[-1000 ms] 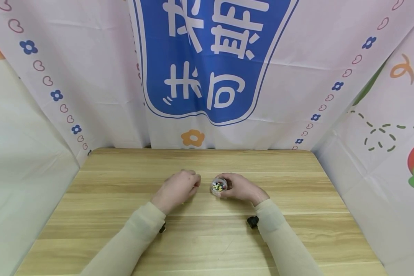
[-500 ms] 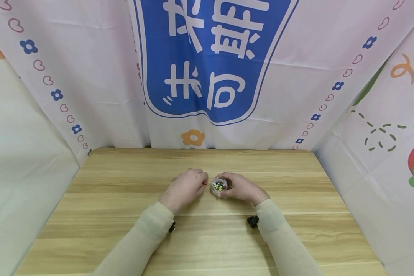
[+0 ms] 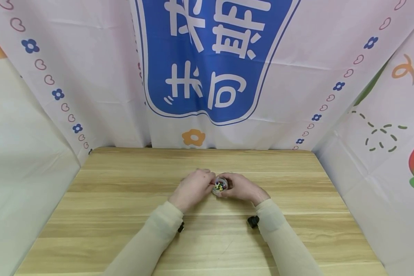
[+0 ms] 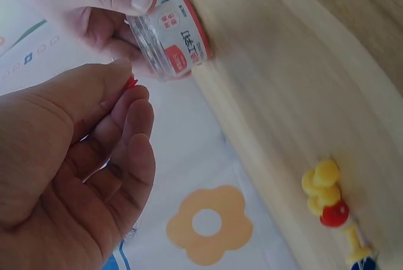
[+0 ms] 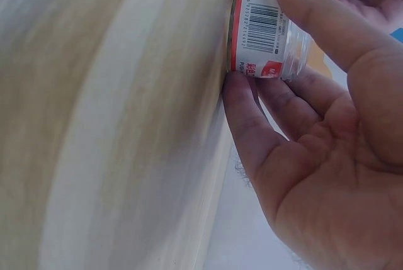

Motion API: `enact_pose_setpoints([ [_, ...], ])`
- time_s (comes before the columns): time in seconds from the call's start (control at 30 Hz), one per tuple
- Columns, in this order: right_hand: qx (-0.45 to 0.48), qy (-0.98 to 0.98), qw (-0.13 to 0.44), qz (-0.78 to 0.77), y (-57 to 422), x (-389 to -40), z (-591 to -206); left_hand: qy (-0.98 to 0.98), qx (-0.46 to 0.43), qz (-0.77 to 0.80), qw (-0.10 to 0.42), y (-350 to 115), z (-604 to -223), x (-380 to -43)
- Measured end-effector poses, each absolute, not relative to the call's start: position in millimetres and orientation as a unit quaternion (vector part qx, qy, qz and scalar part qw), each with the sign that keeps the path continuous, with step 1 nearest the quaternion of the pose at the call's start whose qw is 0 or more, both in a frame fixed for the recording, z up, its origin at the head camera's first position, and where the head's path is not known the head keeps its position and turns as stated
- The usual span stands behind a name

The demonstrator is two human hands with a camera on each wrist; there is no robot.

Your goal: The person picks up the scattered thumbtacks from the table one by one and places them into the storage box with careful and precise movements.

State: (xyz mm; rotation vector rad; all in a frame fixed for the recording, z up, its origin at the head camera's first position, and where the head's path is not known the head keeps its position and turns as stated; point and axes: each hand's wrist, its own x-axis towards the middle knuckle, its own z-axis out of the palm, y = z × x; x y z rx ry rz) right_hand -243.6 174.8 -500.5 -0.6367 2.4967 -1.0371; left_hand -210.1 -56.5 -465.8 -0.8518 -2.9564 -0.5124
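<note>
My right hand [image 3: 245, 188] grips a small clear jar [image 5: 261, 28] by its sides. The jar stands upright on the table, lidless, with a white and red label. Multicoloured push pins [image 3: 220, 186] fill it, seen from above in the head view. Left of the jar, my left hand [image 3: 193, 188] holds a red push pin [image 4: 131, 82] between thumb and fingertips, close beside the jar's mouth. Most of this pin is hidden by the fingers. In the left wrist view, several loose push pins [image 4: 325, 188], yellow, red and dark blue, lie on the table; the head view hides them behind my left hand.
The wooden table [image 3: 124, 230] ends at a white printed curtain [image 3: 289, 92] at the back, with more cloth at both sides. A black wrist camera [image 3: 253, 221] sticks out below my right sleeve, and another [image 3: 181, 227] below my left.
My left hand has moved right with the red push pin, from apart from the jar to right at its rim. The right hand and jar have stayed in place.
</note>
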Motion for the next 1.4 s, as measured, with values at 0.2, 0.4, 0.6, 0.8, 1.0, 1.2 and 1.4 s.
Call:
enact_pose_setpoints([
  [0.2,-0.233,0.888,0.172,-0.358,175.0,-244.2,-500.7,-0.946,-0.279,-0.165,0.011,-51.3,-469.0,-212.3],
  [0.4,-0.229,0.887,0.174,-0.360,175.0,-243.3,-499.8,-0.942,-0.288,-0.170,0.017,-48.7,-471.2,-213.9],
  [0.6,-0.227,0.887,0.175,-0.361,176.1,-243.7,-500.3,-0.943,-0.288,-0.163,0.015,-46.3,-471.5,-215.6],
  [0.8,-0.226,0.890,0.172,-0.358,175.7,-243.6,-499.5,-0.941,-0.294,-0.166,0.009,-45.7,-472.4,-216.0],
  [1.0,-0.233,0.888,0.168,-0.359,174.3,-242.8,-498.1,-0.940,-0.280,-0.192,-0.010,-55.1,-467.1,-215.2],
  [1.2,-0.233,0.887,0.170,-0.361,173.8,-244.1,-499.1,-0.946,-0.273,-0.174,-0.007,-72.5,-463.4,-214.3],
  [1.4,-0.231,0.886,0.173,-0.363,174.2,-245.4,-501.7,-0.948,-0.288,-0.135,-0.006,-90.6,-463.1,-212.7],
])
